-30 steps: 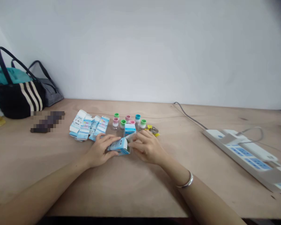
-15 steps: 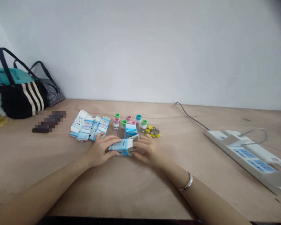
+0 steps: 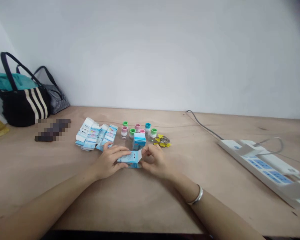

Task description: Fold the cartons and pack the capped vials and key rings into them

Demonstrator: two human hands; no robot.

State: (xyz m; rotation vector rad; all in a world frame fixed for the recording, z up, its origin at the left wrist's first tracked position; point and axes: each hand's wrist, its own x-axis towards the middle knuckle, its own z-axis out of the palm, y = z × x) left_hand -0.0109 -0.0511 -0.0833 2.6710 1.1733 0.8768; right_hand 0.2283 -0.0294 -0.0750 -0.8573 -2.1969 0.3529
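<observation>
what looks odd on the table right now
The small blue-and-white cardboard box between the left hand and right hand has an end flap standing open, unlike the upright blue-and-white box behind it, which looks closed.

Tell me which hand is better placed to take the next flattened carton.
Left, probably: the left hand sits right by the flattened cartons, while the right hand lies beyond the small blue-and-white box that both hands hold. Either hand would have to release that box first.
</observation>
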